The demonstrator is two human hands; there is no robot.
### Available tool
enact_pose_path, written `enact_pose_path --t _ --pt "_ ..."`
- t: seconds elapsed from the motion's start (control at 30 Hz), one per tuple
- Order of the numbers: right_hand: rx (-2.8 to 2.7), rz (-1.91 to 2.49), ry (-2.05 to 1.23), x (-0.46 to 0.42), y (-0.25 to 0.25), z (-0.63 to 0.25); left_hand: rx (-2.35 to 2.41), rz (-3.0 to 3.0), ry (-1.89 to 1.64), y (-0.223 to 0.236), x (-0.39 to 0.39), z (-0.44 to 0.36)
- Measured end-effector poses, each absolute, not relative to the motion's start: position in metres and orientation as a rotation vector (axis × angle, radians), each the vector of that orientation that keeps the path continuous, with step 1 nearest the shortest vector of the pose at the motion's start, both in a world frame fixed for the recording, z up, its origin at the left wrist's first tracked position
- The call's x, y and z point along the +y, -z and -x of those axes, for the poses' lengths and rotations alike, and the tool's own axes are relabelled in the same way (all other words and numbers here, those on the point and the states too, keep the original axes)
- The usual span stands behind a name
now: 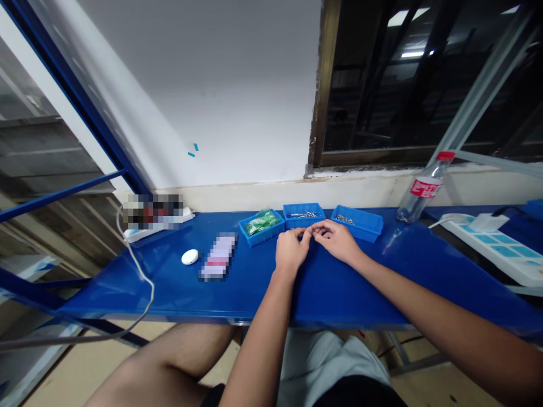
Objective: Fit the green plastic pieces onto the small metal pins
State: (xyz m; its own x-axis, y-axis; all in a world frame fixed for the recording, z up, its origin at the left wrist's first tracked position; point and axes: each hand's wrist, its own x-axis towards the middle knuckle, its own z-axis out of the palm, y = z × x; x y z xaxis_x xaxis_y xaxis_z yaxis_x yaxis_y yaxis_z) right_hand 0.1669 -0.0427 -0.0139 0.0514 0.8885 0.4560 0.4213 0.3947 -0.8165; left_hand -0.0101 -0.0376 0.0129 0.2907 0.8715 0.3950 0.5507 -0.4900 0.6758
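Note:
My left hand (292,247) and my right hand (333,238) meet fingertip to fingertip just above the blue table. Both are closed in a pinch on something small and dark that I cannot make out. Right behind them stands a blue bin (304,223) with thin metal pieces in it. To its right, a second blue bin (362,228) contains small shiny metal parts. A third blue bin (254,240), left of my left hand, is filled with green plastic packets (261,223).
A phone-like slab (218,257), blurred out, and a white oval case (189,257) lie on the blue table (169,294) at left. A clear bottle (418,198) with a red cap stands at back right. Power strips (500,243) sit at both sides; a cable (146,282) crosses the left edge.

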Motion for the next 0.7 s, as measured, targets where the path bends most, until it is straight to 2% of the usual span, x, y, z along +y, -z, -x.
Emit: enact_pose_path --t 0.7 --pt "-1.53 1.163 -0.613 -0.0403 0.0193 -0.1659 1.209 -2.106 -1.106 -0.005 -0.0287 0.0104"
